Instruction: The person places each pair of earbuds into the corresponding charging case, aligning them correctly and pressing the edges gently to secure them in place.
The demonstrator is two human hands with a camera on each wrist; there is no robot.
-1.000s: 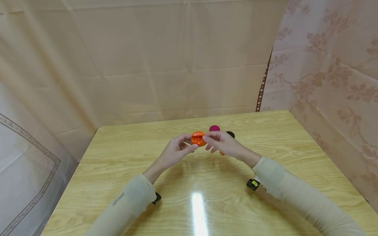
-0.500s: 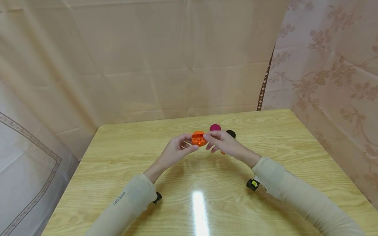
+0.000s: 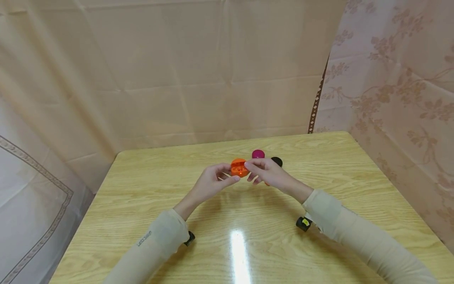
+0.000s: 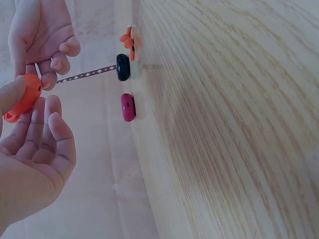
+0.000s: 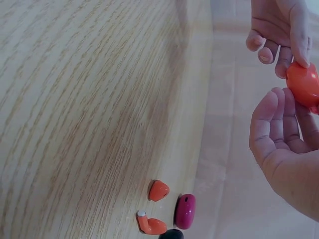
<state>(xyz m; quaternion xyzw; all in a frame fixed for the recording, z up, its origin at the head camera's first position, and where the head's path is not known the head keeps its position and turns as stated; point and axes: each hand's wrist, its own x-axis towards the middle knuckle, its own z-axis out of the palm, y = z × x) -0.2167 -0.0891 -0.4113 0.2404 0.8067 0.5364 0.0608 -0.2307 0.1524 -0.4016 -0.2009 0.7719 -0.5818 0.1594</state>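
Observation:
Above the table, a round orange earbud case [image 3: 239, 168] is held with its lid raised, its inner hollows facing the head camera. My left hand [image 3: 212, 181] grips its left side between thumb and fingers. From the right, my right hand [image 3: 269, 172] pinches the case's edge near the lid with thumb and forefinger. Both wrist views show the smooth outer shell of the case [image 5: 302, 83]; its inside is turned away there. Two loose orange earbuds lie on the table, one stemmed earbud [image 5: 152, 225] and another earbud [image 5: 159, 190], mostly hidden behind my right hand in the head view.
Beyond my right hand stand a magenta case [image 3: 258, 153] and a black case [image 3: 277, 161], near the back of the wooden table [image 3: 149, 177]. Cloth curtains [image 3: 198, 71] hang behind and at both sides. A camera [image 3: 304, 223] sits under the right wrist.
Both hands keep nearly the same place and hold on the orange earbud case. The case has tilted slightly, so more of its open inside shows than a second ago.

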